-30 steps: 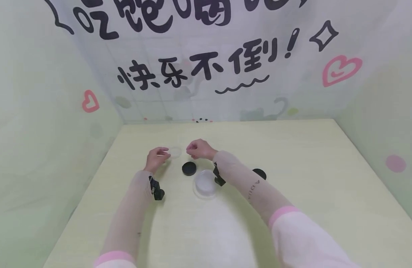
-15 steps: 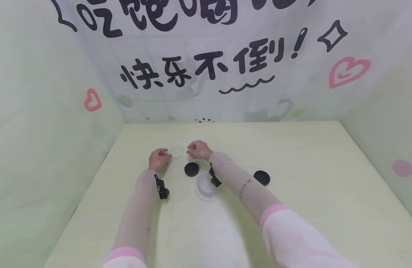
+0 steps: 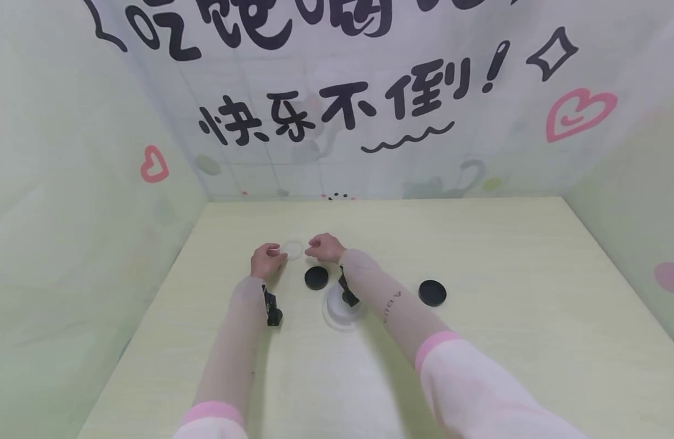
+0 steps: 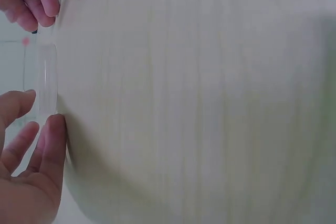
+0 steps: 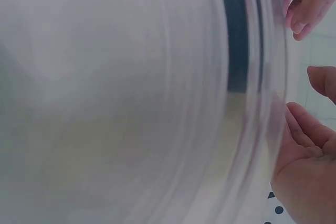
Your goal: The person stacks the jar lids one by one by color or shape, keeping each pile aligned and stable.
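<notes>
A flat, clear round piece (image 3: 293, 250), like a lid or shallow dish, lies on the table between both hands. The left hand (image 3: 268, 260) is at its left edge, fingers loosely bent and thumb apart from them; in the left wrist view its fingertips (image 4: 56, 121) reach the lower edge of the clear piece (image 4: 48, 80). Just off the right side is the right hand (image 3: 325, 248), with thumb and fingers spread apart in the right wrist view and nothing between them. A black round lid (image 3: 316, 278) sits in front of the hands.
Under the right wrist stands a translucent round container (image 3: 342, 308), partly hidden by the wrist camera; it fills much of the right wrist view. Another black round lid (image 3: 432, 293) lies right of the right forearm. Printed cloth walls (image 3: 370, 177) enclose the table's back and sides.
The left hand has shifted slightly right and the right hand slightly left, closer together around the clear piece. The right forearm has moved off the right-hand black lid, which now shows whole.
</notes>
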Action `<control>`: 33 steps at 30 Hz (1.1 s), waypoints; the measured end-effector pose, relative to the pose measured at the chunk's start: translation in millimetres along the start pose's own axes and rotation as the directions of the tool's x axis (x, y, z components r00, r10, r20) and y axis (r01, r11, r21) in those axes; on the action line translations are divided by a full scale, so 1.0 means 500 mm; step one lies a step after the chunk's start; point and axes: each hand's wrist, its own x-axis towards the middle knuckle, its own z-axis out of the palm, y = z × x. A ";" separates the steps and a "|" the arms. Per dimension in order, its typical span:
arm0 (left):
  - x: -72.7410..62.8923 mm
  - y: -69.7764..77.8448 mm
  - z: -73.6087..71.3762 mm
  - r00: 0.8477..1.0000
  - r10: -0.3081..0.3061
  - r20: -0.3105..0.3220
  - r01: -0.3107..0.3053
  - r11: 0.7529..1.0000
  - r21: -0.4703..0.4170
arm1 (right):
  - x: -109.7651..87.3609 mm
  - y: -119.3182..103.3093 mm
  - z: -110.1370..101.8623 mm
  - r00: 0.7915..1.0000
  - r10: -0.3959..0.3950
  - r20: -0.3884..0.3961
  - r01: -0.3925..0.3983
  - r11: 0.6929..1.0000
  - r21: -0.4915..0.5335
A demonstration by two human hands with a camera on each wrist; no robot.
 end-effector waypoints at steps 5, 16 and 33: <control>0.003 0.006 -0.002 0.999 0.027 -0.032 -0.026 0.999 0.032 | 0.049 0.030 0.012 0.999 -0.030 0.010 0.031 1.000 -0.007; 0.002 0.011 0.005 0.999 0.034 -0.003 -0.033 0.997 0.063 | 0.089 0.058 0.023 0.998 -0.007 0.059 0.003 0.998 0.063; -0.015 0.022 0.014 0.999 0.034 0.035 -0.036 0.998 0.058 | -0.067 -0.052 -0.033 0.995 0.025 0.093 -0.029 0.999 0.044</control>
